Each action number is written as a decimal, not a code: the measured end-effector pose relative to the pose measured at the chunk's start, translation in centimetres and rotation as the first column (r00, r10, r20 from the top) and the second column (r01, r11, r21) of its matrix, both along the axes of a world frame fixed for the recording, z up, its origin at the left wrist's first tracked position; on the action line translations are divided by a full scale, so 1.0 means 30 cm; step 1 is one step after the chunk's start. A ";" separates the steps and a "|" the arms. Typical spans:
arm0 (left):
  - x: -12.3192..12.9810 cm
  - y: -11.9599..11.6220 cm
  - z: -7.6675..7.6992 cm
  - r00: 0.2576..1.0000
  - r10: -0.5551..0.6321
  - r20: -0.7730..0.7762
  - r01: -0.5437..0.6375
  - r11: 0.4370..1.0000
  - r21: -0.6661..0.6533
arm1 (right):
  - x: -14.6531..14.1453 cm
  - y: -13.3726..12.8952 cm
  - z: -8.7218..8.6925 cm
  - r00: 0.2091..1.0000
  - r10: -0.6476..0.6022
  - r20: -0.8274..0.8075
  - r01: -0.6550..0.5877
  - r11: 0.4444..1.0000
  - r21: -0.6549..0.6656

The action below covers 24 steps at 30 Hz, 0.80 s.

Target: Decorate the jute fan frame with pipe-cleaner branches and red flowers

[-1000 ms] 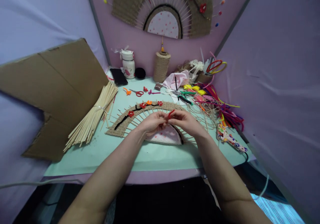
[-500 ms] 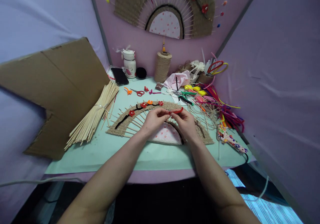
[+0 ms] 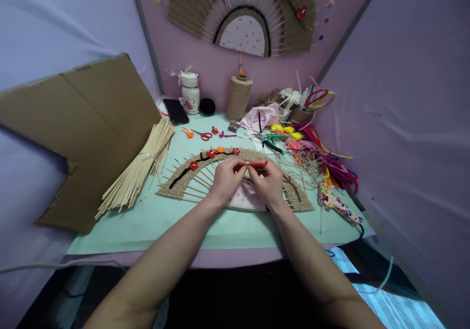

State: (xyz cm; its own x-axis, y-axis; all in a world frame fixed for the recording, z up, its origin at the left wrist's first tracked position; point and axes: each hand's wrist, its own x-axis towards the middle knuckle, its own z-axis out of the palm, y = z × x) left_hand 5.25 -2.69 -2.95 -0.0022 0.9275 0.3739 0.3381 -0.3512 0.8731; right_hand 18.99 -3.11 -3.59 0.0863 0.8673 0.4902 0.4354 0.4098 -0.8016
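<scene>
Above the middle of a woven twine fan (image 3: pixel 176 188), my two hands meet at the fingertips. A short red pipe cleaner (image 3: pixel 258 163) is pinched between them, its free end pointing right. My left hand (image 3: pixel 228 178) is closed on its left end, which the fingers mostly hide. My right hand (image 3: pixel 269 182) is closed too, thumb and fingers around the same piece. The fan lies flat on the table, with thin sticks, a black branch line, and red and orange flowers (image 3: pixel 210 153) along its upper band. Its dotted white centre (image 3: pixel 242 197) is partly covered by my hands.
A bundle of sticks (image 3: pixel 137 167) and cardboard (image 3: pixel 99 108) stand left. Behind the fan lie scissors (image 3: pixel 205 135) and green-handled pliers (image 3: pixel 271 144). A twine spool (image 3: pixel 239 98) stands at the back. Coloured pipe cleaners (image 3: pixel 330 165) and a patterned glue gun (image 3: pixel 338 204) lie right.
The red pipe cleaner's free end has turned from slanting upward to nearly level. My hands have shifted slightly and now press closer together at the fingertips.
</scene>
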 end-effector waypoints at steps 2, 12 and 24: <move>0.001 -0.003 -0.001 1.000 0.021 -0.021 -0.020 0.999 0.047 | -0.009 -0.002 -0.004 0.998 -0.004 -0.064 0.001 0.999 -0.044; 0.008 -0.009 -0.001 1.000 0.028 0.014 -0.028 0.998 0.055 | -0.036 -0.002 0.001 0.935 0.011 -0.356 -0.076 0.983 -0.170; 0.012 -0.005 0.007 0.996 0.022 0.082 -0.019 0.999 -0.041 | -0.025 0.019 -0.006 0.908 -0.027 -0.419 -0.133 0.928 -0.347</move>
